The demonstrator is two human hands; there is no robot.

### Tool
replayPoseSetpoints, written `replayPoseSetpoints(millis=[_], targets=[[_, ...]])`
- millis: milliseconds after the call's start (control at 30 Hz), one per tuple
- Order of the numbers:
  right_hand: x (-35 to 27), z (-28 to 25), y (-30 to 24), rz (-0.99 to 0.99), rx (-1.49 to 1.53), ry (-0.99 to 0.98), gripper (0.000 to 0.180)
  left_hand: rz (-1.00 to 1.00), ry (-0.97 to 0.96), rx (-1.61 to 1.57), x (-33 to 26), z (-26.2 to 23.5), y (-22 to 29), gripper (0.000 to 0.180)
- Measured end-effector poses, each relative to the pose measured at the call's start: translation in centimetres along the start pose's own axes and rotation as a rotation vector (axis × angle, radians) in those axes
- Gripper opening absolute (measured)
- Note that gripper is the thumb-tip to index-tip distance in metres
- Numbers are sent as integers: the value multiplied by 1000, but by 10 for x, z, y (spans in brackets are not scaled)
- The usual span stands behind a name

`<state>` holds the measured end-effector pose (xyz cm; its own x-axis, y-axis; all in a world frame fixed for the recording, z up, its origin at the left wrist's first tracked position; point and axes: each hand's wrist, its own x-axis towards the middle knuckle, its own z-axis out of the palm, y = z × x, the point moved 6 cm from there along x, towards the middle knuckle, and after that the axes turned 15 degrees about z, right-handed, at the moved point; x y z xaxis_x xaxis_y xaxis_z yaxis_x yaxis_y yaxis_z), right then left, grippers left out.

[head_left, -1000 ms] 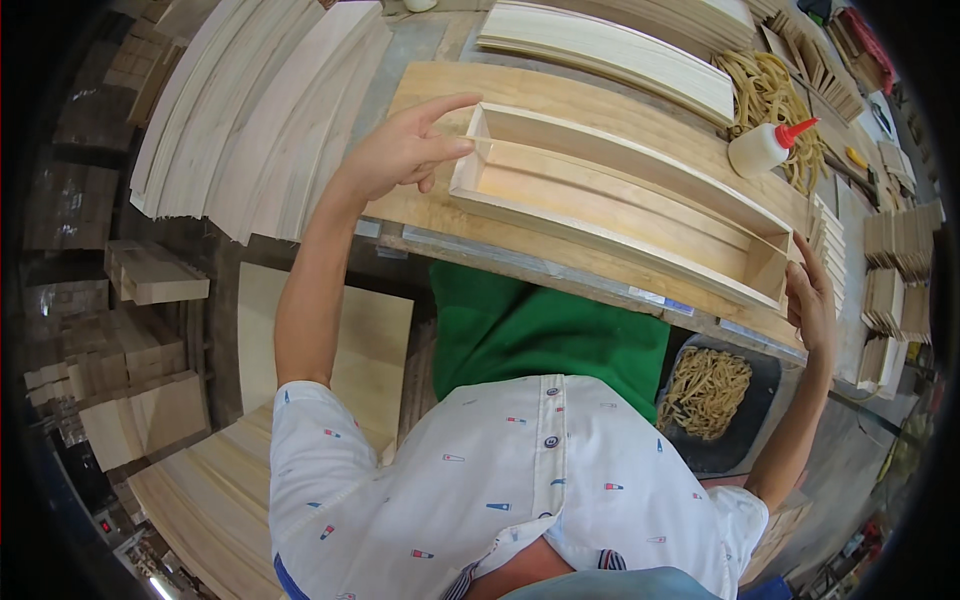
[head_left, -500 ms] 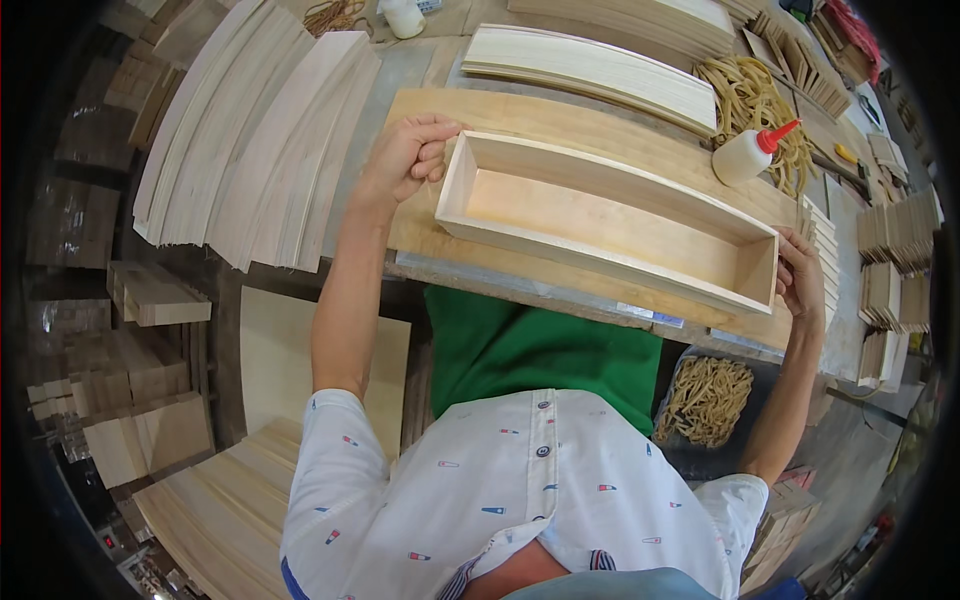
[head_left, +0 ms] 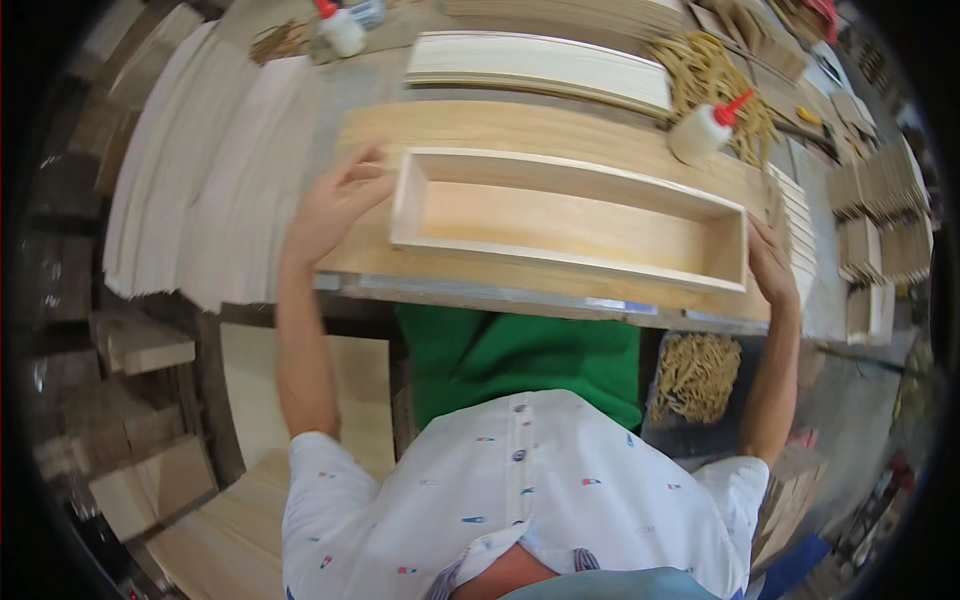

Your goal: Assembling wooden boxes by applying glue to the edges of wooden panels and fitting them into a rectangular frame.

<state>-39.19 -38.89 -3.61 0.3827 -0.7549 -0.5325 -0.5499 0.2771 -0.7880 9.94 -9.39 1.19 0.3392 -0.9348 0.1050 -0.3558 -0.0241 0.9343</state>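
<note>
- Lying on a pale board (head_left: pixel 450 122) on the bench (head_left: pixel 480 293): a long, shallow wooden box (head_left: pixel 560 222), hollow side up.
- Left hand (head_left: pixel 335 213): blurred, fingers loosely parted, just beside the box's left end; nothing shows in its grasp, and contact cannot be told.
- Right hand (head_left: pixel 770 262): fingers bent at the box's right end; whether they grip it cannot be told.
- Stage, as judged: four walls and a bottom already stand together; the top is uncovered. Whether any fastening is left cannot be told.
- Beyond the box: a red-tipped white bottle (head_left: pixel 697 137), yellowish bands (head_left: pixel 690 72) and stacked wooden strips (head_left: pixel 535 72).
</note>
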Motion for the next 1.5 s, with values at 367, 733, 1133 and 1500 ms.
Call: replayPoseSetpoints(millis=[367,733,1133,1500], targets=[[-76,59,-88,-447,-876,27,109,302,-404,466,2,47,50,112],[-88,65,-111,-405,-842,101,114,282,-338,438,4,34,78,111],[-73,77,-104,-538,-1032,79,119,377,-452,564,8,51,54,112],[-71,79,-103,-510,-975,54,113,381,-426,502,9,53,52,109]])
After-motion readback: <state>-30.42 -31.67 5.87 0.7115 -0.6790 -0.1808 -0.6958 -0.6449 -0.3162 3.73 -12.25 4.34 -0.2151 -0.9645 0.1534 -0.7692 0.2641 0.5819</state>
